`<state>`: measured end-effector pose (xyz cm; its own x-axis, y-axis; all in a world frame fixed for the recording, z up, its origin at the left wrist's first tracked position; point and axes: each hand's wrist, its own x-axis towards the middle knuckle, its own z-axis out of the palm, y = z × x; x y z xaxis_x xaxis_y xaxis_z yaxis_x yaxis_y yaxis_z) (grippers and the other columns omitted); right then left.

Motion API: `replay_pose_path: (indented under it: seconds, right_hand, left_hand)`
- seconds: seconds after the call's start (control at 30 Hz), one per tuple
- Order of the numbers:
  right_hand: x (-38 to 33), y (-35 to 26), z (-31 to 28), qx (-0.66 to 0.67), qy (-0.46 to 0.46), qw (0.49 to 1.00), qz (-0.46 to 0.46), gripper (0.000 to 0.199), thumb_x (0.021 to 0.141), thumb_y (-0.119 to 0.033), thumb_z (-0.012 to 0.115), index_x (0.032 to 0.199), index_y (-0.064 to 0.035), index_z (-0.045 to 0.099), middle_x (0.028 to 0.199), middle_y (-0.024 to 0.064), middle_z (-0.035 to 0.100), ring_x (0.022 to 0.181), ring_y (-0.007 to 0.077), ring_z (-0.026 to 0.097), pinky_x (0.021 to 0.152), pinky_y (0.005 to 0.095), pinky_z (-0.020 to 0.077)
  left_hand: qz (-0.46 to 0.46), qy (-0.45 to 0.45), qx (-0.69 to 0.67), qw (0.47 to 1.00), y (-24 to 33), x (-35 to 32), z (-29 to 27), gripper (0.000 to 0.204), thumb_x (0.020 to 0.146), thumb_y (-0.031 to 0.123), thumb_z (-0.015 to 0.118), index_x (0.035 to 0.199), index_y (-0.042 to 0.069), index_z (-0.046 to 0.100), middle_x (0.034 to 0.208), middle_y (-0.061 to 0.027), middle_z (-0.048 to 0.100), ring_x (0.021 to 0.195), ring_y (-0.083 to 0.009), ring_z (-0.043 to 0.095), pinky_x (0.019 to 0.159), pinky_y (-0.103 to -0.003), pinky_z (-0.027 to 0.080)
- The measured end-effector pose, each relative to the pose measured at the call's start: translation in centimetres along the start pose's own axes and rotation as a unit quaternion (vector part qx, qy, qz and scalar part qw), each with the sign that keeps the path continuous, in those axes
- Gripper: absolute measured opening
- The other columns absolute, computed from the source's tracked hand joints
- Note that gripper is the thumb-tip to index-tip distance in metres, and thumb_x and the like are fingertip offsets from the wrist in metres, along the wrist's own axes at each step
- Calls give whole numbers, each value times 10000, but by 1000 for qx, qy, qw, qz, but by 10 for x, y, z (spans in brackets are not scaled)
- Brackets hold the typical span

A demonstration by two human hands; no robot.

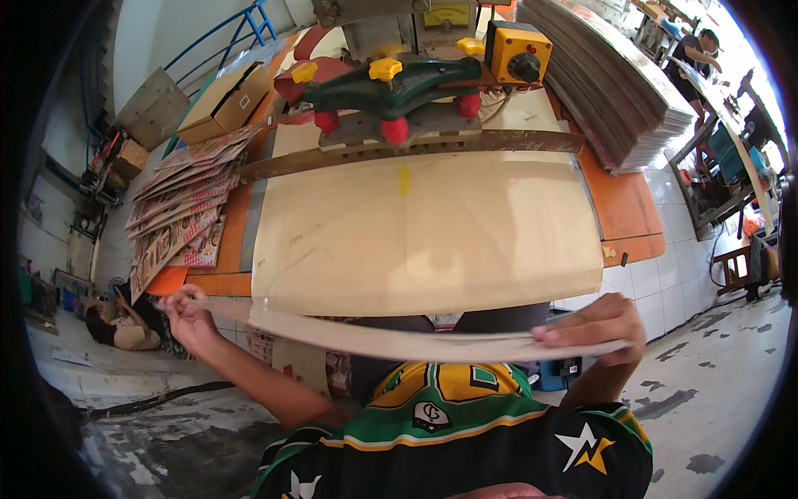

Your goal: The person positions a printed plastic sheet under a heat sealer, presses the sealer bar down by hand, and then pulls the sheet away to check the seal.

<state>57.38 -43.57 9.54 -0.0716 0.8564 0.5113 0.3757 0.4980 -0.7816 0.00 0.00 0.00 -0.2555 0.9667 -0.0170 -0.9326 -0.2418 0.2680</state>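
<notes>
A long, pale, thin sheet (374,339) spans the space in front of my body, seen almost edge-on and somewhat blurred. Its left end is pinched in my left hand (193,320), which is closed beside the table's left front corner. At the other end my right hand (597,327) is closed, with its thumb and fingers on either side of the sheet. Just beyond it lies a cream-coloured work surface (490,224) with a yellow mark near its far edge. Across the back of this surface runs a rusty metal bar (524,143).
Above the bar stands a machine head (399,87) with yellow knobs and red feet, beside a yellow control box (509,54). Printed flat sheets (179,208) are piled at left, near a cardboard box (223,104). A tall board stack (611,87) stands right. Two people are farther off.
</notes>
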Motion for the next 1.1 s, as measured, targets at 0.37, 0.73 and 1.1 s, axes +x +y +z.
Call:
replay_pose_path:
  seconds: [0.37,0.73,1.1]
  right_hand:
    - [-145,55,-83,1,390,917,83,525,855,-364,858,1128,40,664,927,86,711,817,163,686,763,279,544]
    - [-167,110,-95,68,496,860,96,472,940,-259,772,1277,3,570,1147,100,683,1023,193,679,913,355,560]
    - [-160,118,-97,95,472,873,80,401,993,-258,709,1278,-12,571,1163,107,703,1013,180,709,881,342,594]
  left_hand:
    - [160,-32,201,966,-9,-43,-17,240,1110,267,499,1042,54,585,589,38,331,488,-88,265,570,-267,351]
    - [254,-82,342,901,-17,-97,52,206,1083,182,547,982,11,603,631,49,331,527,-51,249,492,-246,187]
    - [215,-330,397,829,-22,-130,73,305,1082,235,541,862,23,554,654,26,319,554,-71,246,554,-276,214]
